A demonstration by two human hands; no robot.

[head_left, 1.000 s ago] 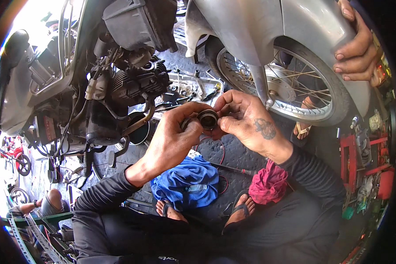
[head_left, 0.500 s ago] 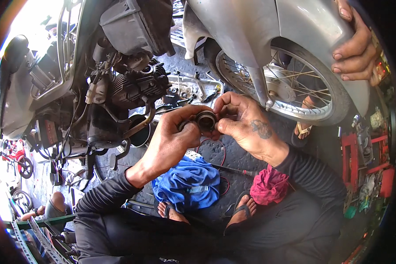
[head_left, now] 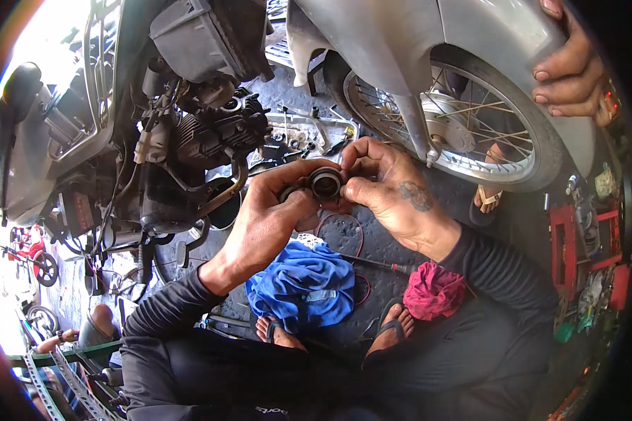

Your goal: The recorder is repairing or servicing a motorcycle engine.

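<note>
Between my two hands is a small, dark, round metal part with a hollow middle and a lighter ring (head_left: 326, 184). My left hand (head_left: 267, 221) grips it from the left, with thumb and curled fingers around its side. From the right, my right hand (head_left: 400, 200) pinches its edge between thumb and forefinger. The far side of the part is hidden by my fingers. Left of my hands is a motorcycle engine (head_left: 221, 133) with cooling fins, hanging under the frame.
Beyond my hands lies a metal tray (head_left: 353, 125) of loose parts. A spoked front wheel (head_left: 537, 158) stands at right; another person's hand (head_left: 572, 70) rests on the grey bodywork above. Blue cloth (head_left: 305, 288) and red cloth (head_left: 434, 291) lie near my feet. Red racks (head_left: 563, 245) stand far right.
The round part has tilted slightly, so its hollow face shows more fully. Both hands keep their hold; the view has shifted a little.
</note>
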